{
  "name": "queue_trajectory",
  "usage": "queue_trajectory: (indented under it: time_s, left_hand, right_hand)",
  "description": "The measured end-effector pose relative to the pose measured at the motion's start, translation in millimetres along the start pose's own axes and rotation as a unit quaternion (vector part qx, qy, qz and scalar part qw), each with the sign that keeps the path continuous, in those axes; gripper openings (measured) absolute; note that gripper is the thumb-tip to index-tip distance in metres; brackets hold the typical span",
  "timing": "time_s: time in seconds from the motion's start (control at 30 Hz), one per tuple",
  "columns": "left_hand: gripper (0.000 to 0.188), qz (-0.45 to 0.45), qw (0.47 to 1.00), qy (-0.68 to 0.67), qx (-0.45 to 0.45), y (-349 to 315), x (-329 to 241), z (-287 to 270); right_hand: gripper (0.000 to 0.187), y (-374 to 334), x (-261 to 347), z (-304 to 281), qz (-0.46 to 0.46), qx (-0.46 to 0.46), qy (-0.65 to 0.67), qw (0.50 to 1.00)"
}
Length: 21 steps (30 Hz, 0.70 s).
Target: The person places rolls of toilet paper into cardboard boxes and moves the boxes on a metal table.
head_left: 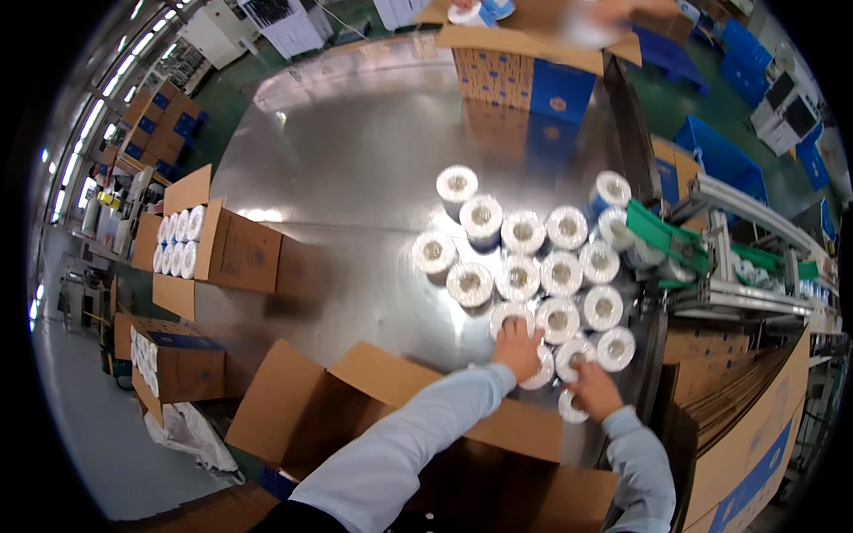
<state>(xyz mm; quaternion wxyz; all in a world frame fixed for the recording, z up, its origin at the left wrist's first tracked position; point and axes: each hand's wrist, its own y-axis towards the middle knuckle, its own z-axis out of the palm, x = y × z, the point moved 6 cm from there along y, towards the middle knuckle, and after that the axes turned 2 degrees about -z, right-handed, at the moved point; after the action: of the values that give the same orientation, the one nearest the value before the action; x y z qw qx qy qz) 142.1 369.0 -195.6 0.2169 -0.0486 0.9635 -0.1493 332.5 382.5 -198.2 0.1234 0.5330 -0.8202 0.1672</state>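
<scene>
Several white paper rolls (562, 273) in shiny wrap stand on end on the metal table (329, 169), with their cores facing up. My left hand (518, 351) grips the roll (510, 317) at the near side of the group, fingers over its top edge. Beside it, my right hand (597, 391) is closed on another roll (573, 352), fingertips near its core. A further roll (569, 407) stands partly hidden beside the right hand. Below my forearms is an open cardboard box (391, 373); its inside is mostly dark and covered by my arms.
Open boxes packed with rolls stand at the left: one box (240, 251) on the table and another box (191, 373) nearer. A conveyor (755, 266) with green guides meets the table's right side. Flattened cartons (737, 435) lean at lower right. Across the table, a person's blurred hand (613, 11) is over a box (498, 78).
</scene>
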Motion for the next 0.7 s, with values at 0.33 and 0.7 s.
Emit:
queue_trajectory:
  time_s: [0.33, 0.7]
  left_hand:
    - [0.038, 0.045, 0.984, 0.173, -0.002, -14.7, 26.0, 6.5]
    - [0.046, -0.122, 0.898, -0.366, -0.212, -64.3, 96.2, -107.5]
  right_hand:
    - [0.016, 20.6, 22.5, -7.7, 0.016, 0.004, -0.112, 0.994]
    - [0.027, -82.1, 12.1, -188.8, 0.154, -0.394, 0.364, 0.83]
